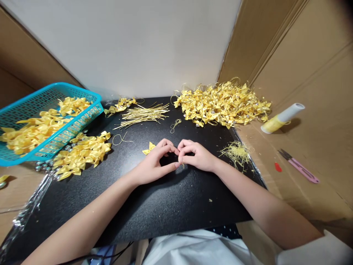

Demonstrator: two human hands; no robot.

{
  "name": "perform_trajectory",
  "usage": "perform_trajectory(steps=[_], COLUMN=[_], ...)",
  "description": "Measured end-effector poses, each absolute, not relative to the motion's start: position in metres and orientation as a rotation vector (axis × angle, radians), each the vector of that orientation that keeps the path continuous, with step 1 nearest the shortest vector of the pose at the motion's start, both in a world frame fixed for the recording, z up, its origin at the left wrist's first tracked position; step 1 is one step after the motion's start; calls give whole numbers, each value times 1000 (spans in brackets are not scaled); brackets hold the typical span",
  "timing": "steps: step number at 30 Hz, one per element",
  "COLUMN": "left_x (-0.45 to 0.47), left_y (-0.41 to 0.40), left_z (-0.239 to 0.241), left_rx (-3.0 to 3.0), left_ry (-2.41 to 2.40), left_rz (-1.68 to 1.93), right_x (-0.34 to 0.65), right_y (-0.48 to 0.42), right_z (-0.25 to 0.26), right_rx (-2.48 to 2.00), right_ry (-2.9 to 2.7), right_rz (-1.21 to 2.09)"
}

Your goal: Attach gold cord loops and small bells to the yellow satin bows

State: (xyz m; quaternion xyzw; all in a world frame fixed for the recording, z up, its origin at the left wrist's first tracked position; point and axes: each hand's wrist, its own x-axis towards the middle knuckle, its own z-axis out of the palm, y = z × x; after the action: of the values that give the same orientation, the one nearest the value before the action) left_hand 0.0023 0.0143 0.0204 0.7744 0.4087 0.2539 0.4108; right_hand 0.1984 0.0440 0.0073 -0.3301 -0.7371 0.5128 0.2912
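My left hand (158,161) and my right hand (197,156) meet over the middle of the black table, fingertips almost touching. Both are closed in a pinch around a thin yellow thread (183,165); only a short bit of it shows below the fingers, and the rest is hidden. Just behind my left hand lies a yellow ribbon flower (149,148), partly covered by the fingers. A small knotted loop of thread (175,126) rests beyond my hands. Off to the left is another loose loop of thread (121,138).
A blue basket (96,96) of ribbon flowers stands left, beside a flower pile (82,152) with silver bells (41,166). Gold twist ties (145,116) and finished bows (220,103) lie behind. Right are cut threads (236,154), a thread spool (281,118) and pink snips (300,167).
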Motion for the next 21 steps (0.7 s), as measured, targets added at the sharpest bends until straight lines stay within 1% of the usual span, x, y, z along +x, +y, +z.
perform_trajectory(steps=[4,11,18,21], left_x=[4,5,2,0], left_y=[12,15,15,15], left_z=[26,22,20,17], left_rx=[2141,1961,1767,1695], left_ry=[1052,858,864,868], left_rz=[610,497,599,639], right_x=[200,201,203,204], right_y=[43,42,44,46], right_z=[9,11,10,9], right_rx=[-883,-849,-754,-778], right_ry=[-2043,-2122,-2167,-2138], right_rz=[1304,1267,1329,1360])
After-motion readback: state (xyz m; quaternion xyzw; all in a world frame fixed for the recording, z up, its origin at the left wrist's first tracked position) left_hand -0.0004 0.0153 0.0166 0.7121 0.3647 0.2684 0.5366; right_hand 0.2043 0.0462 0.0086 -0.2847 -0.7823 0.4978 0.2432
